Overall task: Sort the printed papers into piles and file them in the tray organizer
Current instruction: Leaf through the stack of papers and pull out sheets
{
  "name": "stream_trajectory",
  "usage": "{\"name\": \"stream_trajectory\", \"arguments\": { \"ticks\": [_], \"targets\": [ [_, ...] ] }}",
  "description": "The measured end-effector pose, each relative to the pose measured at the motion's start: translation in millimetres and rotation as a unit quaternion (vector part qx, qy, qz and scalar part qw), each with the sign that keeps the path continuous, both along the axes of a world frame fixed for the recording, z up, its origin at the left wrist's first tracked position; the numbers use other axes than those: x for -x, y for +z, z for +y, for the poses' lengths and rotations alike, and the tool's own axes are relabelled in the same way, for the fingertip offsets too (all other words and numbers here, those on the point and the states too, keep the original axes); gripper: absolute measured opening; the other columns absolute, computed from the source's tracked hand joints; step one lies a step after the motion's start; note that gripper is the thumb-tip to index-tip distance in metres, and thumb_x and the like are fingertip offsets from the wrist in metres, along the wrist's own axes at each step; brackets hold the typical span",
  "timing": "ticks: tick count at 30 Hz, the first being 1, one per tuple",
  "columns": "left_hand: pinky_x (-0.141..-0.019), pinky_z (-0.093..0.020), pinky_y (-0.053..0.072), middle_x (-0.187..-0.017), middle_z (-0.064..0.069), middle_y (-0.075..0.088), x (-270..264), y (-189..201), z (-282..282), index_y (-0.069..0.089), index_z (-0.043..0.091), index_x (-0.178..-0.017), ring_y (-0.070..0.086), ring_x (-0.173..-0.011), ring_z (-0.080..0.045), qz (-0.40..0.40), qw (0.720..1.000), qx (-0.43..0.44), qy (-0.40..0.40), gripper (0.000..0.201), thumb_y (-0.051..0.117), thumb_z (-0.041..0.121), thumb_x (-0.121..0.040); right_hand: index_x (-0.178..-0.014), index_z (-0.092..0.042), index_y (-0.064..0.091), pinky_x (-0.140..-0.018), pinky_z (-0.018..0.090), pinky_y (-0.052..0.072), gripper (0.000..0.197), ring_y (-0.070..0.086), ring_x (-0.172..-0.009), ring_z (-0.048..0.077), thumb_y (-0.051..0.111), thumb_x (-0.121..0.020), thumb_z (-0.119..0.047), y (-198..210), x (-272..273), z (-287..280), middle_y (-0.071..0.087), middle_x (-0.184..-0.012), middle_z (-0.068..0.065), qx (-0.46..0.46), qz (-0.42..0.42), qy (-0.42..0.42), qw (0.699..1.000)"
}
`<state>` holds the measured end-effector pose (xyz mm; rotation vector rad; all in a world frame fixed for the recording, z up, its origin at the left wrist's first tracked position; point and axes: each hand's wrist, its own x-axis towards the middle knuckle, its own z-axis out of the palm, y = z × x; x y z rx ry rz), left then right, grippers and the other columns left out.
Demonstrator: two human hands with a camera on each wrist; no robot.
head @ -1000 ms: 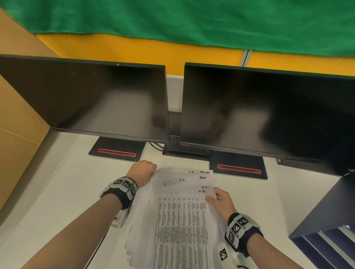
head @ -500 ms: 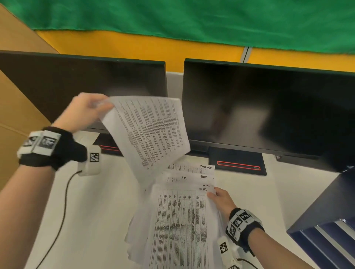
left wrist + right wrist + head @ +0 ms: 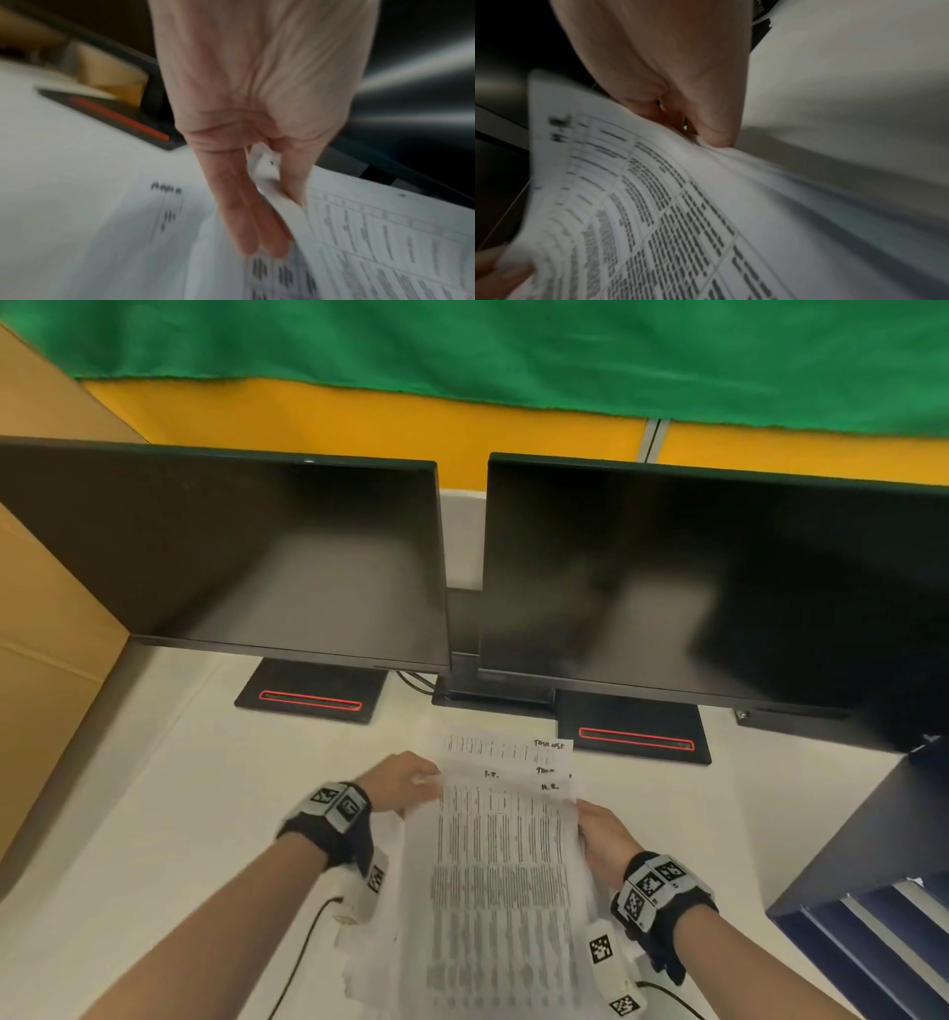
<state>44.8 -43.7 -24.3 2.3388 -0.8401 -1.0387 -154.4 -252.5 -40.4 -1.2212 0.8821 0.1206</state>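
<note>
A loose stack of printed papers (image 3: 500, 748) lies on the white desk in front of me, with handwritten labels on the far sheets. Over it is the top sheet (image 3: 503, 865), a printed table. My left hand (image 3: 405, 783) pinches its far left corner; in the left wrist view the corner (image 3: 267, 168) curls between the thumb and the straight fingers of that hand (image 3: 270, 203). My right hand (image 3: 598, 834) grips the same sheet at its right edge, and its fingertips (image 3: 716, 140) bunch the paper (image 3: 680, 203). The dark blue tray organizer (image 3: 873, 865) stands at the right.
Two dark monitors (image 3: 231, 557) (image 3: 719, 588) stand behind the papers, their bases (image 3: 308, 693) (image 3: 634, 734) close to the stack's far edge. A cardboard wall (image 3: 46, 660) closes the left side. A black cable (image 3: 303, 947) trails from my left wrist.
My left hand, which had lifted a sheet high to the left, has come back down to the stack's far left corner. The right hand shifted from resting on the stack to holding the sheet's edge.
</note>
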Motion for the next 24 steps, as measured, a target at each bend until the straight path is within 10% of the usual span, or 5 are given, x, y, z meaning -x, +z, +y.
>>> {"name": "stream_trajectory", "arguments": {
  "ticks": [4,10,17,21,24],
  "targets": [
    [-0.046,-0.014,0.05,-0.138,-0.007,0.043,6.9,-22.2,-10.7,0.045,0.005,-0.135,0.056,-0.095,-0.019,0.015,0.997,-0.016,0.071,0.051,0.059,0.026,-0.091,-0.105,-0.018,0.071,-0.078,0.036,0.05,0.052,0.069,-0.098,0.025,0.038,-0.092,-0.056,7.5,9.2,-0.2,0.074,-0.103,0.008,-0.087,-0.019,0.014,0.996],
    [-0.069,-0.028,0.041,-0.089,-0.002,0.059,3.9,-4.2,-21.3,0.057,0.018,-0.084,0.06,-0.084,-0.022,-0.172,0.98,-0.009,0.104,0.03,0.047,0.044,-0.093,-0.093,-0.007,0.074,-0.083,0.04,0.056,0.014,0.07,-0.087,0.028,0.063,-0.084,-0.005,-3.7,8.4,1.2,0.074,-0.094,0.016,0.157,-0.048,0.056,0.985],
    [-0.101,-0.043,0.039,-0.144,-0.001,0.041,-22.6,-7.5,-42.8,0.036,0.025,-0.141,0.041,-0.127,-0.025,-0.272,0.959,-0.072,-0.035,0.045,0.041,0.021,-0.096,-0.077,-0.04,0.071,-0.069,0.009,0.049,0.046,0.064,-0.086,0.008,0.061,-0.082,0.005,-11.3,7.0,12.5,0.073,-0.089,-0.006,0.335,-0.053,0.133,0.932],
    [-0.095,-0.035,0.042,-0.121,0.0,0.06,-24.3,-7.8,-45.0,0.055,0.026,-0.122,0.056,-0.106,-0.02,-0.353,0.927,-0.087,-0.088,0.03,0.045,0.029,-0.094,-0.071,-0.051,0.064,-0.076,0.025,0.055,0.061,0.066,-0.084,0.01,0.063,-0.078,0.009,-13.2,11.8,19.0,0.073,-0.089,-0.005,0.383,-0.076,0.137,0.91],
    [-0.083,-0.033,0.047,-0.102,-0.002,0.064,-21.8,-7.2,-42.7,0.059,0.02,-0.103,0.059,-0.092,-0.022,-0.317,0.944,-0.058,-0.067,0.017,0.047,0.028,-0.093,-0.073,-0.046,0.066,-0.073,0.015,0.052,0.055,0.064,-0.083,0.005,0.061,-0.08,0.008,-15.8,12.1,19.5,0.071,-0.087,-0.009,0.389,-0.081,0.121,0.91]
  ]
}}
